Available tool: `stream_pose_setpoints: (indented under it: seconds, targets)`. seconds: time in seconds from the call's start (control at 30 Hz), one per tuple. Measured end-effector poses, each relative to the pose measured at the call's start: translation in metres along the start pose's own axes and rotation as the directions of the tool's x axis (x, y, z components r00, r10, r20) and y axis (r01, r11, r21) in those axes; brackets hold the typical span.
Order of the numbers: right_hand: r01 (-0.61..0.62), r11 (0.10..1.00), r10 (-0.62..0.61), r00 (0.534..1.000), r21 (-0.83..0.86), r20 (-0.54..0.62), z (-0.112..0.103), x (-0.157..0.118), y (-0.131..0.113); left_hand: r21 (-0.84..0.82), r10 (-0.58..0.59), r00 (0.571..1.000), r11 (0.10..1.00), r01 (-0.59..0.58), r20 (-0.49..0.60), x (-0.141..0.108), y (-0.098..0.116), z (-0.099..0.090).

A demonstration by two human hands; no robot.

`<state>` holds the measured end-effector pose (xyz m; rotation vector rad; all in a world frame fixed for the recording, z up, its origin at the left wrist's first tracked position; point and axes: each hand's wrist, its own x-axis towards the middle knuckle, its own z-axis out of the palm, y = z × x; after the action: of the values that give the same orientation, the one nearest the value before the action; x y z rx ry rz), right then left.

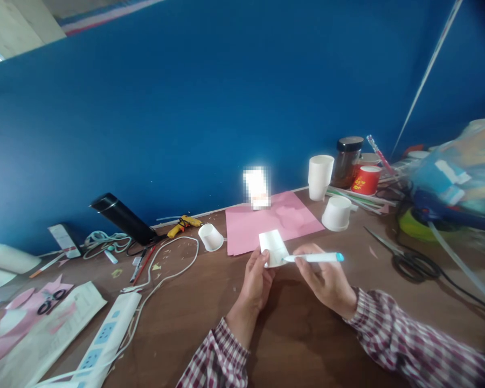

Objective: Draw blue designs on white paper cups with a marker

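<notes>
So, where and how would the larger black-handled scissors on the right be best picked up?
Probably by the black handles, with the right hand coming from the near side once it frees the marker. The scissors lie on the table with handles nearer the camera and blades pointing away to the left, so this avoids the tips.

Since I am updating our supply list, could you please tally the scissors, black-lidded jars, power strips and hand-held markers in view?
Scissors: 2 pairs
Black-lidded jar: 1
Power strip: 1
Hand-held marker: 1, in the right hand
Total: 5
</notes>
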<state>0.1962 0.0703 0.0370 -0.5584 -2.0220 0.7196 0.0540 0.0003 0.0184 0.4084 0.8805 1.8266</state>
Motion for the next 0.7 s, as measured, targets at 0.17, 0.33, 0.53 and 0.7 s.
stream_pose_setpoints:
  seconds: [0.17,0.33,0.53,0.7]
  targets:
    - [-0.044,0.999,0.044,0.998,0.001,-0.034,0.0008,0.0007,0.0012,0.006,-0.008,1.0,1.0,0.008,0.029,0.0005,-0.001,-0.0018]
    - [-0.01,1.0,0.01,1.0,-0.001,0.016,0.0001,0.0006,0.0019,-0.013,0.003,1.0,1.0,-0.003,-0.011,0.001,-0.0014,-0.0036]
    - [-0.065,0.998,0.066,0.998,0.015,-0.019,0.0008,0.0006,0.0032,0.01,-0.017,1.0,1.0,0.017,0.011,0.0012,-0.0015,-0.0034]
    - [-0.102,0.99,0.1,0.995,0.099,0.022,0.0009,0.0003,0.0022,-0.024,-0.017,1.0,1.0,0.016,-0.026,0.0012,0.0007,-0.0024]
